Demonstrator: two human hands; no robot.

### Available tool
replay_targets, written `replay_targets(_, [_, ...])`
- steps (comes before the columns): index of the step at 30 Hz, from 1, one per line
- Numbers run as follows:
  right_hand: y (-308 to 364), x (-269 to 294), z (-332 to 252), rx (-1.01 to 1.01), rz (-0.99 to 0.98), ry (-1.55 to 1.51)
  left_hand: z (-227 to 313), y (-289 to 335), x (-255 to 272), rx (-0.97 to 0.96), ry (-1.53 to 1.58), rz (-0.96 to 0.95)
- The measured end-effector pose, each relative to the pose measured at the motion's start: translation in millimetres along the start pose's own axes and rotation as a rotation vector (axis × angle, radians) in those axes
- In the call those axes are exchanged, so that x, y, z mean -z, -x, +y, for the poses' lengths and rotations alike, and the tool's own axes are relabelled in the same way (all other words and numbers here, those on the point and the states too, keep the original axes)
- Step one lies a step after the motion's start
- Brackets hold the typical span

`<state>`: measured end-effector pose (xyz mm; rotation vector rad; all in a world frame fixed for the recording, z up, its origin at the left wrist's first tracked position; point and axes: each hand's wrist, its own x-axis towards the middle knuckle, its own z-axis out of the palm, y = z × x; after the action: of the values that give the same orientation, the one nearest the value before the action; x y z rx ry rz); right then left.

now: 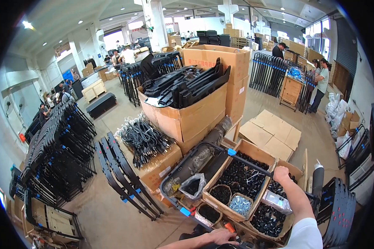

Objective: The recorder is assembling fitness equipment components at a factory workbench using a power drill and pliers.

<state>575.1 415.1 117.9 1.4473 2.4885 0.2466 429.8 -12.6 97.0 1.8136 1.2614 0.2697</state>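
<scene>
A U-shaped black tubular frame [250,162] with blue tape wraps lies across the parts boxes before me. My right hand [281,174] is closed round the end of its far leg. At the lower edge, my left hand [221,236] is closed at the end of the near leg, its fingers partly hidden. An orange-handled item [229,227] is right beside it. Under the frame, a wooden box [212,195] holds black plastic parts, a tub of dark screws [220,194] and a bag of silver bolts [240,204]. Another box of black caps [266,220] stands nearer my right forearm.
Bundled black cables [143,139] lie on a carton left of the boxes. Behind stands a large carton [203,120] of black parts. Curved black legs [126,178] lean at left, with racked frames [62,145] beyond. Flattened cardboard [272,133] lies ahead right. Other people [320,83] work farther off.
</scene>
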Motion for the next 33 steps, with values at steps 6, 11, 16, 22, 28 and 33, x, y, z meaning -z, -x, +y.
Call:
replay_targets(6, [-6.5, 9.3, 0.9, -0.005, -0.150, 0.094, 3.7, -0.5, 5.1, -0.013, 0.008, -0.017])
replay_targets(11, [-9.0, 18.1, -11.8, 0.140, -0.244, 0.188, -5.7, 1.5, -3.3, -0.009, 0.004, 0.018])
replay_targets(16, [-11.4, -11.2, -2.0, 0.128, -0.079, 0.033, 0.2, -1.5, 1.6, -0.026, -0.022, -0.001])
replay_targets(22, [-12.2, -31.7, -2.1, 0.074, 0.073, -0.142, -34.1, -16.1, -38.2, -0.143, -0.001, 0.178])
replay_targets(28, [-11.4, -45.6, -14.6, -0.034, 0.158, -0.259, -14.2, -18.3, -27.2, -0.138, -0.047, 0.123])
replay_targets(33, [27.0, -55.8, -11.5, -0.060, 0.155, -0.324, 1.0, -22.5, -32.6, -0.214, -0.123, 0.057])
